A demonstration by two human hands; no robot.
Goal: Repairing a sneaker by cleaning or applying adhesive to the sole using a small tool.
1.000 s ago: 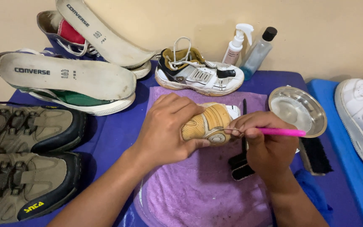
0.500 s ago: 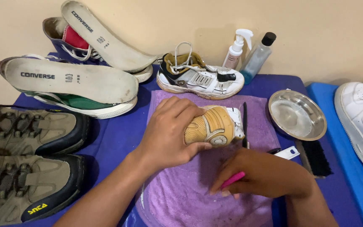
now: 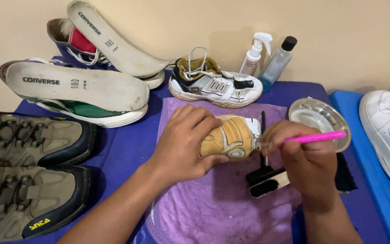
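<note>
At the far left we see two tan hiking shoes [image 3: 28,180] with black toe caps on the blue table [image 3: 127,144], and behind them two canvas sneakers [image 3: 77,95] turned so their pale soles face up. Our left hand [image 3: 183,144] comes next, its fingers wrapped tight around a small shoe [image 3: 229,138] held sole-up, the tan and white sole facing us, just above the purple towel [image 3: 213,208] spread over the middle of the table. Behind it a white lace-up trainer [image 3: 215,86] stands upright near the wall. Our right hand [image 3: 305,158] has its fingers pinched shut on a pink-handled brush [image 3: 317,137], whose head meets the end of the small shoe. A black shoe brush [image 3: 267,180] lies on the towel just under that hand. A round metal dish [image 3: 321,119] sits beside the towel, with a white spray bottle [image 3: 256,56] and a clear black-capped bottle [image 3: 278,63] against the wall behind it. A white sneaker [image 3: 387,131] lies at the far right.
</note>
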